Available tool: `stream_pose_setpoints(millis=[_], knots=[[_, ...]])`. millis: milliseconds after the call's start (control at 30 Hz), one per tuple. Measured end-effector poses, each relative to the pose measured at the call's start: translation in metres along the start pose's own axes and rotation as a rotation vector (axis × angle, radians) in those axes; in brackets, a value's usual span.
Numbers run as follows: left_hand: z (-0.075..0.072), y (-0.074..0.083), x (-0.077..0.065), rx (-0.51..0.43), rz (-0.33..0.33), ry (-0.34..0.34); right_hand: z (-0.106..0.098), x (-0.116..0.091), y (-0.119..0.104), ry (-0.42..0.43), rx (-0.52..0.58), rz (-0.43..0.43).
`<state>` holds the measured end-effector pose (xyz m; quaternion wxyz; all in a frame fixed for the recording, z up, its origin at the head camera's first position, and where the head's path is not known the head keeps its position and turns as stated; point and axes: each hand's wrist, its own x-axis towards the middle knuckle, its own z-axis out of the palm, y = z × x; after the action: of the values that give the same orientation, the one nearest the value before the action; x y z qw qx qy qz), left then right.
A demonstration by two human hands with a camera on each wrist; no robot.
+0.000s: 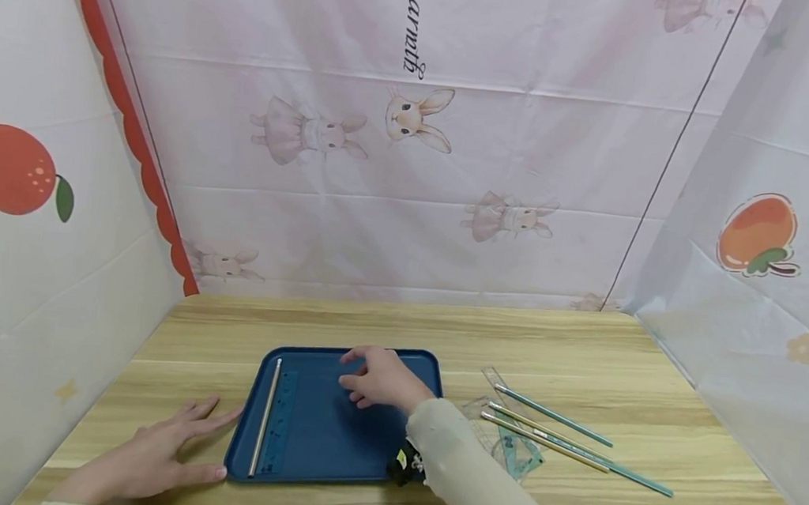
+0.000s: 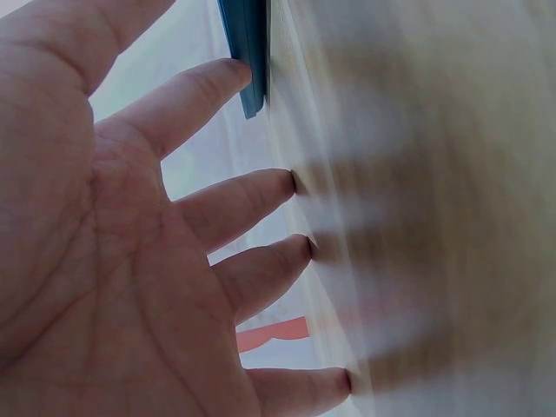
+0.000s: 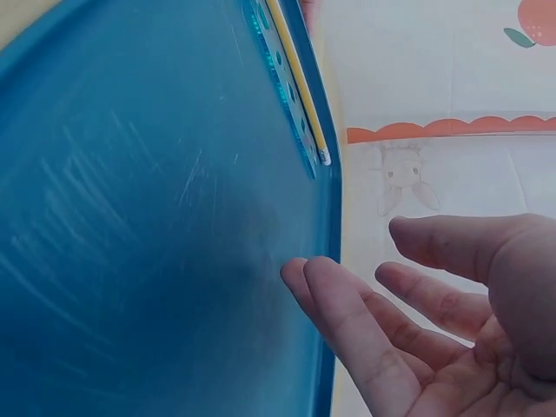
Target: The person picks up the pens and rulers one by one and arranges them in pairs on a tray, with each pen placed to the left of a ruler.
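A blue tray (image 1: pixel 333 429) lies on the wooden table. Along its left side are a yellow pencil (image 3: pixel 298 82), pale in the head view, and a translucent teal ruler (image 1: pixel 280 421), side by side. My left hand (image 1: pixel 157 451) rests with spread fingers on the table, and its index finger and thumb touch the tray's left edge. Above the tray's right half hovers my right hand (image 1: pixel 382 379), fingers loosely bent and holding nothing. Right of the tray lie several pencils (image 1: pixel 555 417), partly over clear rulers and a teal set square (image 1: pixel 519 449).
A black strap-like object (image 1: pixel 404 465) with a yellow-green mark shows by my right sleeve at the tray's front right. Printed cloth walls (image 1: pixel 405 245) stand behind and on both sides of the wooden table (image 1: pixel 342 319).
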<state>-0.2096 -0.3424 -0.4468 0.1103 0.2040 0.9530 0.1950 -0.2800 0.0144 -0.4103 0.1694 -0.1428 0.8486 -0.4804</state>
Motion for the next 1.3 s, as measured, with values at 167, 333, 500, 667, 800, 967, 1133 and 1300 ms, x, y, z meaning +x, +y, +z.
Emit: stream_pose_setpoints(millis=[167, 333, 500, 667, 800, 967, 1133, 1300], knots=[[0.0, 0.0, 0.0, 0.001, 0.0, 0.004, -0.005, -0.004, 0.002, -0.011, -0.009, -0.016], [0.0, 0.0, 0.0, -0.001, -0.006, 0.0, -0.01, -0.009, 0.003, -0.017, -0.026, -0.025], [0.0, 0.0, 0.0, -0.003, -0.003, -0.001, -0.016, -0.013, 0.005, -0.014, -0.04, -0.038], [0.0, 0.0, 0.0, -0.003, -0.003, -0.002, -0.022, -0.019, 0.008, -0.011, -0.063, -0.054], [0.0, 0.0, 0.001, -0.006, -0.003, -0.007, -0.027, -0.023, 0.011, -0.005, -0.077, -0.062], [0.0, 0.001, 0.002, -0.003, -0.014, -0.013, -0.035, -0.029, 0.016, -0.001, -0.078, -0.077], [0.0, 0.001, 0.002, 0.002, -0.017, -0.012, -0.045, -0.035, 0.024, -0.002, -0.081, -0.086], [-0.001, 0.001, 0.002, -0.002, -0.022, -0.017, -0.053, -0.041, 0.031, 0.006, -0.081, -0.079]])
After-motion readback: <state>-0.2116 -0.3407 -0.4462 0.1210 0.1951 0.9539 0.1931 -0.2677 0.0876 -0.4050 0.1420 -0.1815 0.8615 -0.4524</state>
